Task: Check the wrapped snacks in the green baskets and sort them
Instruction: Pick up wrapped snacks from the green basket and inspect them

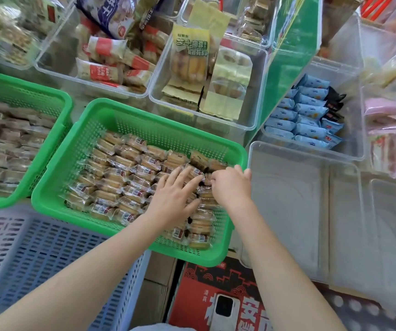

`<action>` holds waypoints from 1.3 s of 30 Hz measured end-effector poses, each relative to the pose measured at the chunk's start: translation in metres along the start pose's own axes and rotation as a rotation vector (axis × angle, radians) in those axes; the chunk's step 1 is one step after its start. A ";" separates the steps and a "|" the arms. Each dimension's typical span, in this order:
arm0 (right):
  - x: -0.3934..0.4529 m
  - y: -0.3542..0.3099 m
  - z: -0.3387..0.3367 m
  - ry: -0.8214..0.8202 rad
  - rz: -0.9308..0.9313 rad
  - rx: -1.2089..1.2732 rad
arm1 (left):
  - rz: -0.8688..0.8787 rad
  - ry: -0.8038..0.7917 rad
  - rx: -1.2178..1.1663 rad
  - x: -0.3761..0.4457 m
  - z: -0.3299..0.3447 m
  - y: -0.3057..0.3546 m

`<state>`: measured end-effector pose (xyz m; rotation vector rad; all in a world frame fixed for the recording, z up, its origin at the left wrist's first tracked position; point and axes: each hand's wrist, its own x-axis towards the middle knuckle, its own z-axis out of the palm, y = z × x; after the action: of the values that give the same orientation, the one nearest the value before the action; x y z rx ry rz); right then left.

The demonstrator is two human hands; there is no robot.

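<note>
A green basket [56, 177] in the middle holds several clear-wrapped snack cakes [118, 173] laid in rows. My left hand [176, 194] lies flat on the snacks near the basket's right side, fingers spread. My right hand [231, 185] is beside it at the basket's right rim, fingers curled down onto a wrapped snack [207, 181]; its grip is partly hidden. A second green basket [56, 101] at the left is packed with brownish wrapped snacks [8, 144].
An empty clear bin [287, 211] stands right of the basket. Clear bins of other snacks line the back [206, 75], with blue packets [304, 113] at the right. A lilac crate [37, 254] sits below left. A phone [224, 309] lies on a red box.
</note>
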<state>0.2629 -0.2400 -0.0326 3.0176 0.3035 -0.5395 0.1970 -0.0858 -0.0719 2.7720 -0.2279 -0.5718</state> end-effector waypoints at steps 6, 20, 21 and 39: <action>0.025 0.018 0.004 0.232 -0.001 0.159 | 0.038 -0.044 0.088 0.007 0.002 0.011; 0.026 0.026 -0.002 0.153 -0.133 0.292 | 0.019 -0.134 0.066 0.012 0.000 0.008; 0.023 0.027 -0.008 0.164 -0.143 0.312 | 0.021 -0.141 0.060 0.012 -0.001 0.007; -0.152 0.005 -0.057 0.093 -0.085 1.438 | -0.003 -0.041 -1.410 -0.113 -0.070 0.042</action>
<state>0.1434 -0.2670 0.0738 4.4192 -0.0108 -0.9083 0.1195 -0.0830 0.0433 1.3910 0.1471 -0.4857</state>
